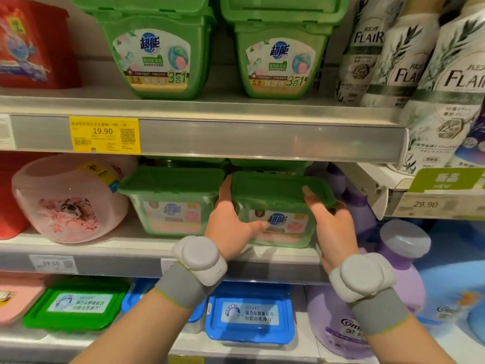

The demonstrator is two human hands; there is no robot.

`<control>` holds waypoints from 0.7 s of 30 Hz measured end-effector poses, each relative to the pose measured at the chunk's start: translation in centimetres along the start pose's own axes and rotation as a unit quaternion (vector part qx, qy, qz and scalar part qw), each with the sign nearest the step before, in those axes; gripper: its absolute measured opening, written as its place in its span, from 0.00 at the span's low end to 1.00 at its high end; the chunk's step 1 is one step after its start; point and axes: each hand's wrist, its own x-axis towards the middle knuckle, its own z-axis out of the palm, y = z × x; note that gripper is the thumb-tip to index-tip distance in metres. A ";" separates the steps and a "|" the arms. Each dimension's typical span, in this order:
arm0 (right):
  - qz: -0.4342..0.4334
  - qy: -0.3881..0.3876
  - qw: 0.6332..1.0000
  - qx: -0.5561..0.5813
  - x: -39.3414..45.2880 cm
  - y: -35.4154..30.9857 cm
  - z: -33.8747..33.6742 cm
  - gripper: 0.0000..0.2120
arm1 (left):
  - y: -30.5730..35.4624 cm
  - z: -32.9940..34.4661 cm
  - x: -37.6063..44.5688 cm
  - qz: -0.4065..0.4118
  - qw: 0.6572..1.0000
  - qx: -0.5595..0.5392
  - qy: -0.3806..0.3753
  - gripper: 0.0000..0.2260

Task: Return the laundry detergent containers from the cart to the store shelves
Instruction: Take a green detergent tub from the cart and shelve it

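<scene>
A: What is held, and where?

B: A clear tub (278, 222) with a green lid is gripped from both sides at the front edge of the middle shelf (105, 248). The left hand (231, 229) is wrapped on its left wall, fingers reaching back along the side and thumb laid across the front label. The right hand (333, 222) is curled on the right end, thumb set on the lid's rim. Whether the tub's base is resting on the shelf cannot be told.

A: What can be read on it?

B: "超能" in blue and a "50" in a dark disc are shown; pink contents are seen through the plastic.

A: And beside it?

B: A twin tub (170, 203) is stood just to its left, and further left a round translucent jar (68, 200) with pink contents. Purple bottles (354, 200) are placed to the right.

A: The upper shelf?

B: Two green tubs (162, 56) marked "超能" and "3合1" are stacked there, with a red tub (31, 43) at the left end and pale "FLAIR" bottles (393, 61) at the right. A yellow tag (103, 135) on the rail is printed "19.90"; "29.90" is read on a tag (425, 204) at the right.

A: Below?

B: Flat green (76, 303) and blue (249, 311) boxes with Japanese print are laid there. Grey bands with white discs are worn on both wrists.
</scene>
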 end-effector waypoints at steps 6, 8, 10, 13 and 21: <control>-0.025 0.112 0.990 -0.085 -4.8 -2.9 -1.1 0.14 | 1.8 -2.5 -3.5 0.027 0.991 0.130 -0.016 0.32; -0.021 0.083 0.988 -0.126 -6.4 -5.8 -0.6 0.09 | 4.1 -4.7 -4.5 0.043 0.985 0.163 -0.022 0.21; -0.033 0.019 0.986 -0.159 -8.5 -8.1 0.1 0.06 | 6.2 -6.4 -6.0 0.059 0.984 0.167 -0.029 0.14; -0.038 -0.057 0.975 -0.213 -11.0 -14.5 1.9 0.03 | 11.3 -11.1 -7.5 0.061 0.982 0.168 -0.057 0.09; -0.067 -0.195 0.947 -0.248 -18.8 -35.9 7.7 0.02 | 27.7 -26.7 -12.7 0.086 0.980 0.180 -0.020 0.11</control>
